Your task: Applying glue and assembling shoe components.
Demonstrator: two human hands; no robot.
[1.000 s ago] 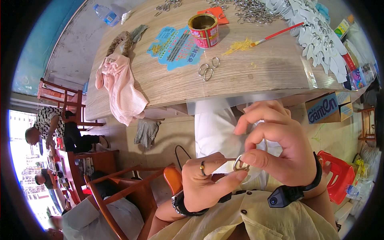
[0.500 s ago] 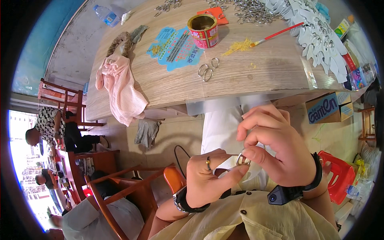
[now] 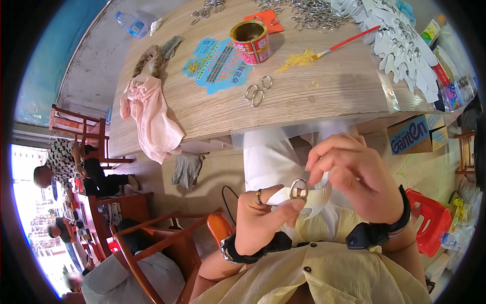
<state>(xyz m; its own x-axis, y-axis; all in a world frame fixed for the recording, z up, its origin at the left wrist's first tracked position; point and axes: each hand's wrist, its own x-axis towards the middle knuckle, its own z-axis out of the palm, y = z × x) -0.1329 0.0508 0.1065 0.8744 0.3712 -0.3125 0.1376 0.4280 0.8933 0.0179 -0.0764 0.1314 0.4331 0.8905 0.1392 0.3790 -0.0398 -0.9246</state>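
Observation:
My left hand (image 3: 259, 222) pinches a silver metal ring (image 3: 291, 189) between thumb and fingers, above my lap. A white strip (image 3: 319, 198) passes by the ring and extends toward my right hand; whether it is looped through the ring I cannot tell. My right hand (image 3: 365, 178) hovers just right of the ring, fingers bent and apart, with nothing visible in them. On the table (image 3: 202, 114) ahead lie three loose rings (image 3: 253, 99), close together. Behind them stands an open pink tin (image 3: 253, 52), brown inside.
A red-handled brush (image 3: 352, 39) rests by a yellow smear (image 3: 297, 60). Far right are piled white pieces with rings (image 3: 405, 61), beside a ring heap (image 3: 319, 17). Pink cloth (image 3: 152, 109) hangs over the left edge. A red stool (image 3: 430, 223) and wooden chair (image 3: 152, 228) flank me; people are at left.
My right hand has drawn away from the ring and its fingers have spread. The ring now stands upright in my left hand, and more of the white strip shows.

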